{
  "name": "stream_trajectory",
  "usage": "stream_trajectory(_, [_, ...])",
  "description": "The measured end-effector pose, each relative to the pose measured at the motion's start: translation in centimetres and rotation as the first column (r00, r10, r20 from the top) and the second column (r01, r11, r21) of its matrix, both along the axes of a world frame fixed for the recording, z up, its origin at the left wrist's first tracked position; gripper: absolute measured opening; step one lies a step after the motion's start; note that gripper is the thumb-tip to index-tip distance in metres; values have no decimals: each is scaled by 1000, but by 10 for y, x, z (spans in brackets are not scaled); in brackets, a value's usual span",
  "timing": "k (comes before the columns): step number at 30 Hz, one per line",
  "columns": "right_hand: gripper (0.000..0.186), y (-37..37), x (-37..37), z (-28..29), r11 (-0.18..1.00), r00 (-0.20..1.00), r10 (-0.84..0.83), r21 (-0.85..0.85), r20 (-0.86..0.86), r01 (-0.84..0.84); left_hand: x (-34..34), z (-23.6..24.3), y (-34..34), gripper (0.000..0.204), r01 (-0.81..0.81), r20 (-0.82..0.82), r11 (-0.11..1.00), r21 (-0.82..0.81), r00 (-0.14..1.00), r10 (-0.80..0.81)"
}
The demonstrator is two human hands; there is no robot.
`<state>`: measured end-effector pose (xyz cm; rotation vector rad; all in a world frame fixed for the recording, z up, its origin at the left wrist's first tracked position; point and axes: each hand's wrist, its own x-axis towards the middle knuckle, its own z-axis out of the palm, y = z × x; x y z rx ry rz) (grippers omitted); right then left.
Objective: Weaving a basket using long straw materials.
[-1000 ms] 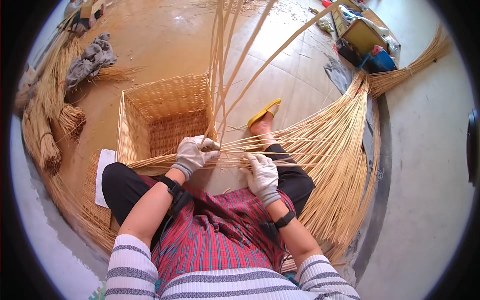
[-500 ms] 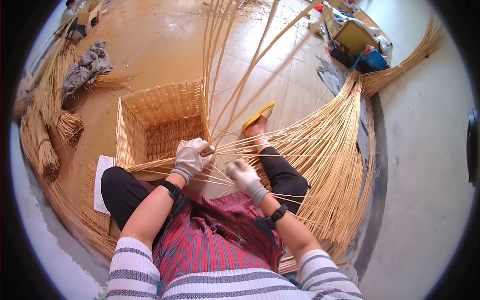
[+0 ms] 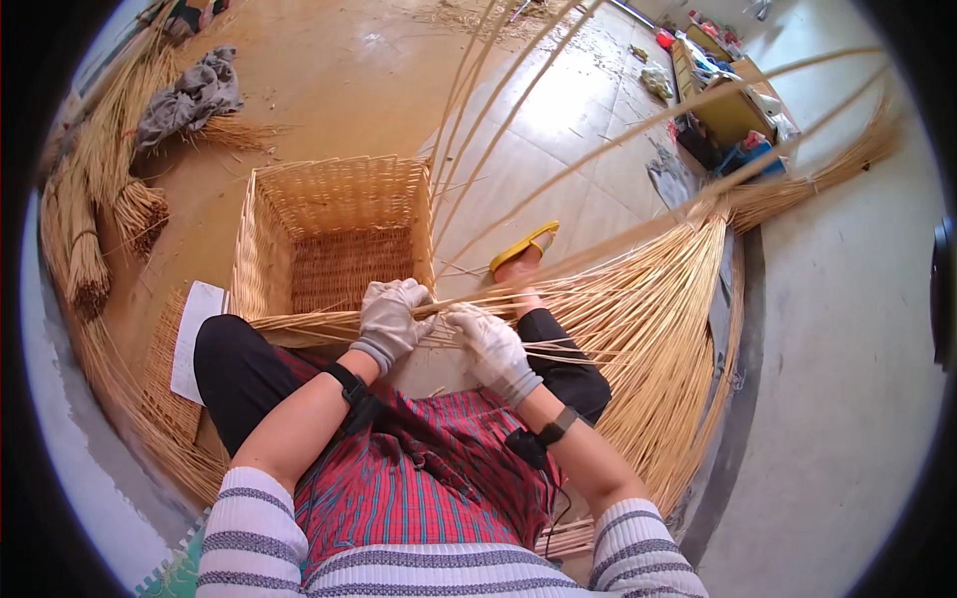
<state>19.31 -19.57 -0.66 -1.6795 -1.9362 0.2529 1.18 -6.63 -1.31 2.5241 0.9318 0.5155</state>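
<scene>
**Gloved hands at the corner of a woven basket**

The square basket [image 3: 344,199] lay just beyond the person's lap, its open mouth facing the person, its walls pale and ribbed and its inner bottom a darker brown. At its near right corner, the left hand [image 3: 391,319], in a knitted off-white glove, pinched the thin strands [image 3: 309,321] that ran along the near edge. The right hand [image 3: 490,344], gloved alike, was just beside it with fingers curled among other strands; whether it pinched any could not be told.

Long, smooth rods rose from the corner, and one thick rod [image 3: 718,187] arched right, blurred. A fan of straight, straw-coloured canes [image 3: 648,379] spread at the right. A plaid apron [image 3: 429,478] in red with blue-green stripes covered the lap. At the left, a flat woven panel [image 3: 164,364] lay beside a stiff white sheet [image 3: 196,344], too small to tell if it bore writing. Farther off lay a crumpled grey cloth [image 3: 194,95].
</scene>
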Motion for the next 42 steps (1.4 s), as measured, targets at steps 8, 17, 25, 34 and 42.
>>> stream_trajectory(8, [30,87,13,-2,853,965,-254,-486,-69,190,2,7,0,23,49,-29,996,78,998,-47])
stream_trajectory(17, [40,69,7,50,980,927,140,179,-349,-81,-10,5,8,20,119,85,968,-223,991,-102])
stream_trajectory(25, [90,119,-3,34,983,958,137,-158,252,-99,-10,2,7,37,54,117,979,-197,993,-31])
stream_trajectory(34, [13,118,72,90,965,-82,207,217,-975,-145,-20,-10,14,45,219,148,958,-187,970,-193])
stream_trajectory(42, [27,51,40,-51,897,937,-337,-271,91,349,-16,8,27,35,249,145,968,15,958,-248])
